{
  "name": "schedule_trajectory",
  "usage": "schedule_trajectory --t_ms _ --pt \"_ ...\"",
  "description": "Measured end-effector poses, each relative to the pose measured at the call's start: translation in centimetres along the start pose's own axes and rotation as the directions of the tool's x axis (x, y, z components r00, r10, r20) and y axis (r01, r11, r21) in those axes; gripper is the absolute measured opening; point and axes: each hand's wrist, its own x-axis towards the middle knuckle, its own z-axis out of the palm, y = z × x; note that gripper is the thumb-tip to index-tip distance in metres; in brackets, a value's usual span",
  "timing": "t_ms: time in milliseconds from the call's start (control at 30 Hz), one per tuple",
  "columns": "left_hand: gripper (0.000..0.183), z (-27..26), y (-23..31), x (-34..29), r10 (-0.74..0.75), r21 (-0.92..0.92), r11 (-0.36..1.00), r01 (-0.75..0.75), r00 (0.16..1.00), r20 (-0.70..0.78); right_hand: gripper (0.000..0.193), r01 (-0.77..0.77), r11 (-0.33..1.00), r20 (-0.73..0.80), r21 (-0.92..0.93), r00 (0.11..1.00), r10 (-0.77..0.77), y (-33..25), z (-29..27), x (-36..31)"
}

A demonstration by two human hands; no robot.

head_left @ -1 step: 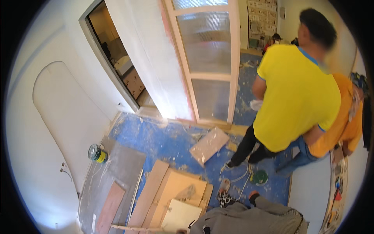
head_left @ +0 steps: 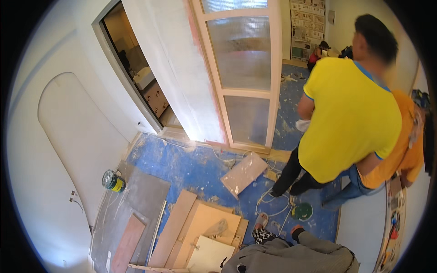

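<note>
wood boards on blue floor beside grey trouser legs

Blue floor covering; beside it, pale tan boards. A yellow shirt, perhaps an orange shirt behind it.

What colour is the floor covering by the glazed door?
Blue, paint-spattered floor covering; it shows best in the head view.
</note>
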Motion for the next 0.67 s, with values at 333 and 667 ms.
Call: schedule_trajectory --t_ms 333,667 --pt "0.039 -18.9 14.0 17.6 -0.092 -0.222 0.975 -0.01 0.89 -0.446 0.014 -0.034 0.843 -0.19 0.537 0.969 0.161 -2.2 -23.8 10.1" --pt "0.027 -76.5 37.4 27.3 -0.054 0.019 0.782 -0.623 -0.098 -0.994 0.023 -0.178 0.843 0.006 0.508 0.979 0.202 -4.6 -23.5 8.1"
